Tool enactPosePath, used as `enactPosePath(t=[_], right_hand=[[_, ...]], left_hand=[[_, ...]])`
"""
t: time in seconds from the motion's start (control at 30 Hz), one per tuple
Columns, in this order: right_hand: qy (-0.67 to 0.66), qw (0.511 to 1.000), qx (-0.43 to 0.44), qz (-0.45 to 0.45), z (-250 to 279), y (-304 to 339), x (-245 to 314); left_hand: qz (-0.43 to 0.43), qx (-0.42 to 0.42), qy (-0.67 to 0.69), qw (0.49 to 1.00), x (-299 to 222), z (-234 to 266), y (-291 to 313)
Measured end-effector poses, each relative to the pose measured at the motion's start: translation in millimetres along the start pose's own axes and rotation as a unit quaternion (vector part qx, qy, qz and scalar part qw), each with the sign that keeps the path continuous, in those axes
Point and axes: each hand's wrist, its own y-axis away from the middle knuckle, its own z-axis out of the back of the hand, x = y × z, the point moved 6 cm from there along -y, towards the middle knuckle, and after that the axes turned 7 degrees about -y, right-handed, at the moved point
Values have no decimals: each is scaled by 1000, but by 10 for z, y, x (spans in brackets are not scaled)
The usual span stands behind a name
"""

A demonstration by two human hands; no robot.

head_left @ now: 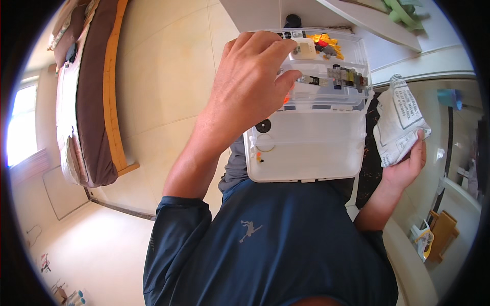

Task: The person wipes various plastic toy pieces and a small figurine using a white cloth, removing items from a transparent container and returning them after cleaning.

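On my lap rests a clear plastic organizer box (pixel 306 171) with its lid swung back. My left hand (pixel 252 71) reaches over the compartments at its far side, thumb and index finger apart. The index fingertip is by a small white device with a little screen (pixel 304 48); whether they touch, I cannot tell. Yellow, red and grey small parts (pixel 326 45) lie beside that device. Nearer me, a grey-and-black small part (pixel 347 77) sits in another compartment. Off to the right, my right hand (pixel 406 166) grips a white printed packet (pixel 400 120) by its lower end.
A black disc (pixel 263 126) and a thin ring (pixel 265 143) are in the near half of the box. A bed with a wooden frame (pixel 109 92) stands at the left. White furniture (pixel 377 25) borders the box at the far right, with a blue cup (pixel 449 99) beyond.
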Motion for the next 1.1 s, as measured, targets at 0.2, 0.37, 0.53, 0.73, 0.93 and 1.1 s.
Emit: enactPosePath(t=[0.2, 0.37, 0.53, 0.73, 0.93, 1.1], right_hand=[[-9, 1000, 12, -5, -107, 82, -25], [-12, 1000, 18, -7, -104, 95, -22], [-13, 1000, 26, -10, -98, 67, 26], [-8, 999, 29, -14, -107, 97, -68], [-17, 999, 28, -24, -156, 137, -94], [-18, 999, 26, -28, -210, 147, -72]], left_hand=[[-14, 38, -40, 998, -24, -154, -119], [18, 73, -34, 997, -11, -216, -173], [17, 51, -31, 998, -58, -216, -257], [45, 53, -25, 997, 4, -263, -249], [43, 57, -16, 997, -51, -261, -243], [50, 85, -55, 994, -103, -271, -262]])
